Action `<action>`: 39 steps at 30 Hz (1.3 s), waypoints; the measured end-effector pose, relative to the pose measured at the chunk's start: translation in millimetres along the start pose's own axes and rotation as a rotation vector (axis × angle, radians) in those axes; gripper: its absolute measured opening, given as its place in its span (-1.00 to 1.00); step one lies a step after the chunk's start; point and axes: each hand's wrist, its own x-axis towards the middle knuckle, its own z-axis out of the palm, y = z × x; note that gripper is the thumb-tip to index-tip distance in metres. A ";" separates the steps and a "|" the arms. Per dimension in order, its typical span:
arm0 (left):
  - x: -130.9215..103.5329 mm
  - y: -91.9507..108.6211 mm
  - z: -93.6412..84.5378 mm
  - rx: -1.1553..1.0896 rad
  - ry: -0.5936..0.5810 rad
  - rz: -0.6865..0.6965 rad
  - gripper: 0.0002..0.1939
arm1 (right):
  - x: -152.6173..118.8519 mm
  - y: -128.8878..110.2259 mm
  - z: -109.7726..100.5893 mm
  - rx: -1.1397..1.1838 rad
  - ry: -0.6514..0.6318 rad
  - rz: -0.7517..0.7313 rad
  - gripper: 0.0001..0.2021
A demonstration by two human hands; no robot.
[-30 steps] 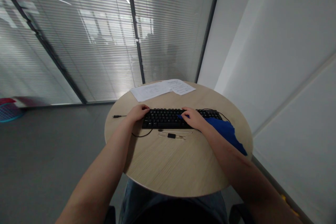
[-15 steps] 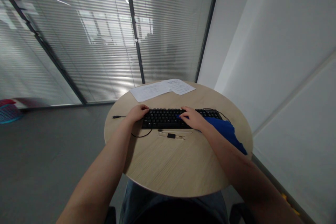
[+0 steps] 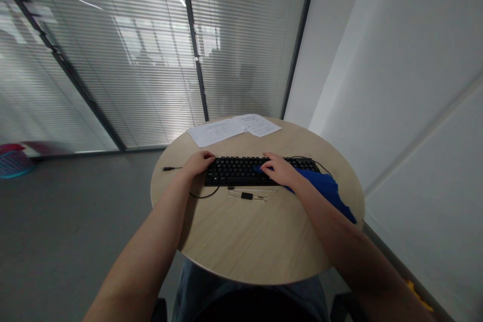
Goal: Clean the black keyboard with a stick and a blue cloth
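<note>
A black keyboard (image 3: 237,172) lies across the round wooden table. My left hand (image 3: 200,162) is closed on its left end, thumb and fingertips at the upper left corner. Over the right part of the keys is my right hand (image 3: 278,168), its fingers pinching part of a blue cloth (image 3: 320,184) against the keys. The rest of that cloth spreads to the right, under my wrist and forearm. Just in front of the keyboard lie a thin stick-like item (image 3: 256,190) and a small black piece with metal ends (image 3: 246,195).
Two printed sheets (image 3: 217,132) lie at the back of the table (image 3: 249,246). A black cable with a plug (image 3: 168,168) is at the left edge. A blue and red basket (image 3: 14,162) stands on the floor far left. Blinds and a white wall rise behind and to the right.
My right hand has shifted slightly to the right over the keys, with the blue cloth still at its fingers. My left hand stays at the keyboard's left end.
</note>
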 end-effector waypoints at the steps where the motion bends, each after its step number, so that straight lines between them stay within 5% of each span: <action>1: 0.0 0.1 0.1 -0.003 0.001 0.000 -0.71 | 0.0 0.3 -0.6 -0.004 -0.009 0.003 -0.83; 13: -1.9 3.3 -1.4 0.016 -0.014 0.001 -0.70 | 0.0 1.4 -1.4 -0.039 -0.004 -0.007 -0.82; 21: 0.7 0.9 0.1 0.017 -0.020 0.001 -0.67 | -1.1 24.2 -6.9 0.010 0.115 0.047 -0.79; 33: 1.0 -0.7 1.5 0.008 -0.010 0.014 -0.68 | -3.5 24.1 -6.0 0.050 -0.058 -0.004 -0.81; 39: 2.9 -1.9 2.4 0.003 0.000 0.000 -0.69 | -2.2 17.2 -8.6 -0.015 -0.033 0.009 -0.81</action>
